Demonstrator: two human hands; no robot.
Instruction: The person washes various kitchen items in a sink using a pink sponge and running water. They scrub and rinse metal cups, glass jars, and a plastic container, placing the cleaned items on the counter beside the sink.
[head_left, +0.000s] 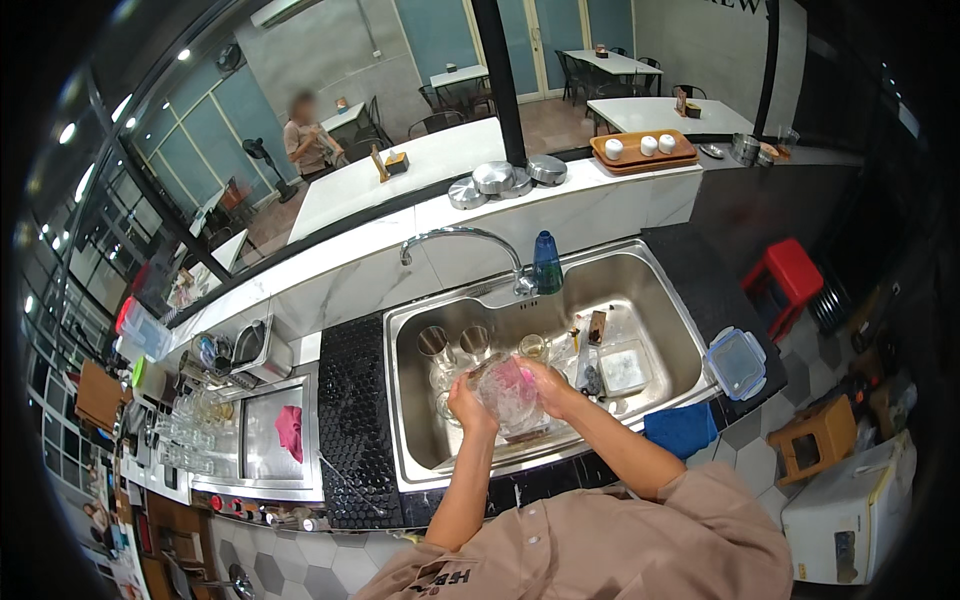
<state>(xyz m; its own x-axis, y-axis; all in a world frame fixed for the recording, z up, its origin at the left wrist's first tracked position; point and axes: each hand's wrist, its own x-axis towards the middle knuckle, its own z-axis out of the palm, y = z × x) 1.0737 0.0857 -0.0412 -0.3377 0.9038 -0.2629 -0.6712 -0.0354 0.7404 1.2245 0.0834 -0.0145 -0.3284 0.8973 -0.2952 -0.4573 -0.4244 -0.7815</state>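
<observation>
Over the sink's near middle, my left hand (474, 406) grips the side of a clear, see-through container (502, 401). My right hand (551, 388) is at the container's other side, with a pink scrubber or cloth (527, 379) showing under its fingers. Beneath and around them is a stainless steel sink (409, 405). Two metal cups (433, 341) and glassware stand left of my hands, partly hidden by them. Beyond the right hand sit a small glass (532, 346), a square clear container (625, 369) and some utensils (585, 367).
A curved chrome faucet (465, 231) and a blue soap bottle (547, 262) stand behind the sink. A blue cloth (681, 430) and a blue-rimmed lid (736, 364) lie at right. Glasses (184, 431) and a pink cloth (289, 433) are at left. A person (307, 139) is beyond the window.
</observation>
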